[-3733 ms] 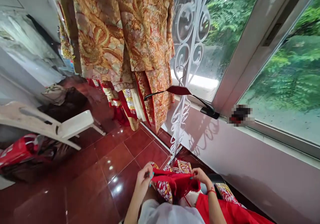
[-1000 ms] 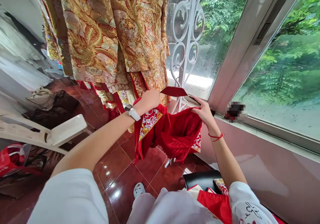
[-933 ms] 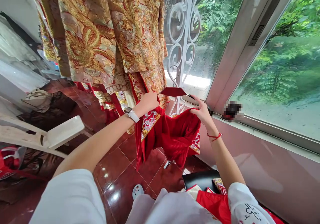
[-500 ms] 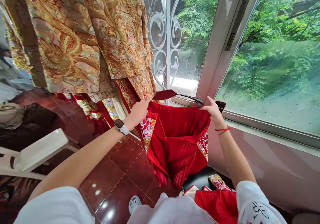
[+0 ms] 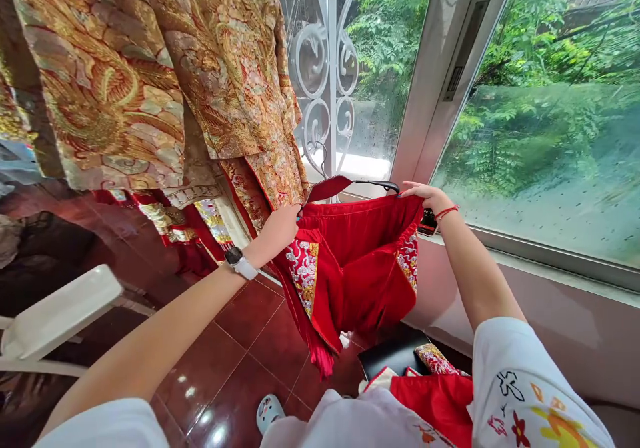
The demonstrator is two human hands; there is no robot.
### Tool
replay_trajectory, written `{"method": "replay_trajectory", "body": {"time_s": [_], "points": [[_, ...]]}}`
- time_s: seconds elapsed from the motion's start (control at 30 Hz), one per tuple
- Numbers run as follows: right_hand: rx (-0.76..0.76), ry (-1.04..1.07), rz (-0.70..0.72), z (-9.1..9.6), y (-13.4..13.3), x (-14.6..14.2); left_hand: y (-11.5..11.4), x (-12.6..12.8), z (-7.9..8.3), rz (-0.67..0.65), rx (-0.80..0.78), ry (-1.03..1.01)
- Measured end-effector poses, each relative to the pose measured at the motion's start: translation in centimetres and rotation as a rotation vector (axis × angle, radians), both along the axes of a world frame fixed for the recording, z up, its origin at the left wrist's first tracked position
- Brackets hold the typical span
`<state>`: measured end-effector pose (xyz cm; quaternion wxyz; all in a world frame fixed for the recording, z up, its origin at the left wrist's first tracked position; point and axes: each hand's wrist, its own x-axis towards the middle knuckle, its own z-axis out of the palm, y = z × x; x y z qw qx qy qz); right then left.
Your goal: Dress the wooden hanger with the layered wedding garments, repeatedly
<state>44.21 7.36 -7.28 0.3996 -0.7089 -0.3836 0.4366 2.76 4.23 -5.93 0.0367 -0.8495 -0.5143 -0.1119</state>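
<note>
A red pleated skirt (image 5: 370, 231) with embroidered silver-and-gold panels hangs in front of me, its waistband spread wide. My left hand (image 5: 281, 230) is closed on the waistband's left end, beside the dark hanger (image 5: 327, 188), whose metal hook points up. At the other end, my right hand (image 5: 423, 195) pinches the waistband's right corner, fingers lying over it near the hanger's black tip. The skirt's lower folds droop above the tiled floor.
Gold embroidered jackets (image 5: 235, 68) hang at the left. A window (image 5: 540, 135) with a white scrolled grille (image 5: 330, 68) is ahead. A phone (image 5: 428, 221) rests by the sill. More red cloth (image 5: 435, 401) lies on a black seat (image 5: 393, 351). A white chair (image 5: 60, 315) stands left.
My right hand has shifted its hold, with fingers now flatter over the corner. The skirt's front has opened out, and its right side hangs straighter.
</note>
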Motion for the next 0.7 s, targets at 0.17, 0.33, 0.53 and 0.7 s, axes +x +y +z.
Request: {"method": "replay_trajectory", "body": {"time_s": [0.17, 0.33, 0.53, 0.7], "points": [[-0.005, 0.020, -0.028, 0.3, 1.9, -0.2, 0.2, 0.0, 0.4, -0.010, -0.051, -0.016], [0.008, 0.092, 0.007, -0.1, 1.9, -1.6, 0.4, -0.5, 0.5, -0.014, -0.063, -0.032], [0.026, -0.037, 0.097, 3.0, 1.6, -1.4, -0.6, -1.1, 0.9, 0.017, -0.008, 0.014], [0.028, -0.139, 0.235, 6.0, 0.1, -0.5, -1.6, -0.7, 1.4, 0.096, 0.011, 0.116]]}}
